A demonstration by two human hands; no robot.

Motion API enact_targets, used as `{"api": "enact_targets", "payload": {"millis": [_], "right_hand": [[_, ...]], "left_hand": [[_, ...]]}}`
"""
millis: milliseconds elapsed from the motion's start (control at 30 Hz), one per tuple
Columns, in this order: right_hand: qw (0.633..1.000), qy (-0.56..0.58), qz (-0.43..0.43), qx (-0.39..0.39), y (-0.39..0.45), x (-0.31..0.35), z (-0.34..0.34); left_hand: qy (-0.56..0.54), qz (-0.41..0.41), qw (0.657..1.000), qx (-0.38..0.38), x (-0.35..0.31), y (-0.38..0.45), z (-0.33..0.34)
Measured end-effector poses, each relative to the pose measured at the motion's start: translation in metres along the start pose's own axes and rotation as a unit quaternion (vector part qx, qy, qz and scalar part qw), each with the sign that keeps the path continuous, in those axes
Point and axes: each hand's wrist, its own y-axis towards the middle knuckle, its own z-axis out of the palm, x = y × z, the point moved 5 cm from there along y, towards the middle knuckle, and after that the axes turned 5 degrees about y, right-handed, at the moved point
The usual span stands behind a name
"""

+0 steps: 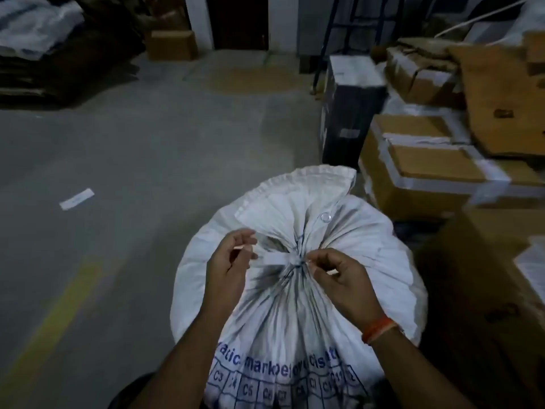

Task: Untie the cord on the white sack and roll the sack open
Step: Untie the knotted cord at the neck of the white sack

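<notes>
A full white sack (pixel 362 231) with blue printing stands on the floor in front of me, its neck gathered into a knot at the top centre. A flat white cord (pixel 275 258) is tied around that neck. My left hand (pixel 228 267) pinches the cord's free end just left of the knot. My right hand (pixel 343 280), with an orange band on its wrist, pinches the cord at the knot's right side. The sack's hemmed mouth fans out beyond the knot.
Cardboard boxes (pixel 424 169) are stacked close on the right, with a dark box (pixel 351 113) behind them. A large brown carton (pixel 489 305) touches the sack's right side. A paper slip (pixel 76 198) and a yellow line (pixel 59 317) lie on the grey floor at left.
</notes>
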Motion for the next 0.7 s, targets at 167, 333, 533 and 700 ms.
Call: {"api": "enact_targets", "payload": {"millis": [167,333,533,700], "right_hand": [[0.997,-0.067,-0.018,0.018,0.028,-0.013,0.012],[0.974,-0.216,-0.063,0.026,0.032,-0.016,0.024],[0.965,-0.242,-0.099,-0.005,0.036,-0.012,0.032],[0.976,-0.200,-0.085,0.010,0.038,-0.015,0.024]], "left_hand": [[0.028,-0.059,0.995,0.076,0.015,0.036,0.015],[0.083,-0.080,0.983,0.145,0.029,0.038,0.024],[0.054,-0.096,0.976,0.189,0.026,0.037,0.028],[0.135,-0.032,0.947,0.290,0.031,0.030,0.045]]}}
